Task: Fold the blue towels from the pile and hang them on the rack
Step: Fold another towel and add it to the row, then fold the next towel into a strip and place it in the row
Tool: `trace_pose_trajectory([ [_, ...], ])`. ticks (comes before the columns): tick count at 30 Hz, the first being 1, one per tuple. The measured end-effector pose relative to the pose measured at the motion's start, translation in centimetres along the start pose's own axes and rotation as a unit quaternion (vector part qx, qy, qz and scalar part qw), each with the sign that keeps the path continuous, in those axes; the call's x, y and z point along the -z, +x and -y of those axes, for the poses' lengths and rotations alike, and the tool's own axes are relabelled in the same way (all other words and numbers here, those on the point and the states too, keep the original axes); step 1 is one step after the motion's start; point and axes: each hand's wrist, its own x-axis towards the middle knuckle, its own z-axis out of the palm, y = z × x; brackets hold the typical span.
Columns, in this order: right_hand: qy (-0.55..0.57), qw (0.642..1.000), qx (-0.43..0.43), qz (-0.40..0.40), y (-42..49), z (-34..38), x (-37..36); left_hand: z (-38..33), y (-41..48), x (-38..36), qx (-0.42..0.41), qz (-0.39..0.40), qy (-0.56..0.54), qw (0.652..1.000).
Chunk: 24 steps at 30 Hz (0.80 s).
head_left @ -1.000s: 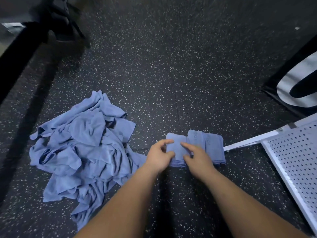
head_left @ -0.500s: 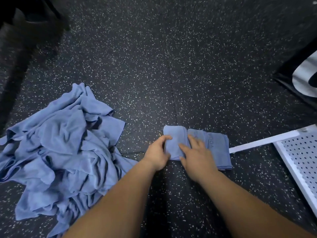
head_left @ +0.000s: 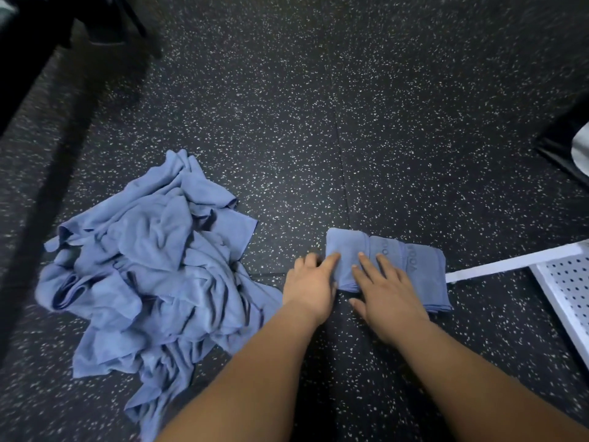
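Since a second ago the right hand (head_left: 389, 291) has flattened. Its fingers (head_left: 366, 266), bent and pinching before, now lie straight and press down on the middle of the folded blue cloth towel (head_left: 424, 275). The left hand (head_left: 307, 283) has closed in on that towel's left end, thumb laid on top, other fingers curled against the edge.

folded towel (head_left: 424, 275) lies flat on the speckled floor (head_left: 318, 122). left hand (head_left: 307, 283) grips its left edge, thumb on top; right hand (head_left: 387, 291) pressed flat across the middle, fingers straight. loose pile of towels (head_left: 153, 266) just left of the hands; white perforated rack (head_left: 561, 282) at right.
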Motion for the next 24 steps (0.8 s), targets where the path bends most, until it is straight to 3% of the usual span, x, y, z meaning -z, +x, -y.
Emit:
trace_pose_trajectory([
  [4, 0.005, 1.0, -0.006, -0.016, -1.2, 0.7, 0.9, 1.3, -4.6, 0.8, 0.032, -0.027, 0.121, 0.992],
  [9, 0.035, 0.999, -0.007, -0.019, -3.2, 3.0, 1.1, 6.5, -9.3, 0.7, 0.038, 0.052, 0.249, 0.966],
  [15, 0.059, 0.998, 0.005, -0.03, -5.4, 5.1, 0.0, 8.8, -12.6, 0.9, -0.025, 0.109, 0.332, 0.937],
  [21, 0.082, 0.996, 0.023, -0.033, -5.4, 6.7, 3.6, 9.8, -13.1, 8.8, -0.027, 0.033, 0.32, 0.947],
  [24, 0.108, 0.992, 0.033, -0.062, -5.2, 8.2, 7.2, 11.2, -13.8, 14.4, 0.028, -0.027, 0.269, 0.962],
])
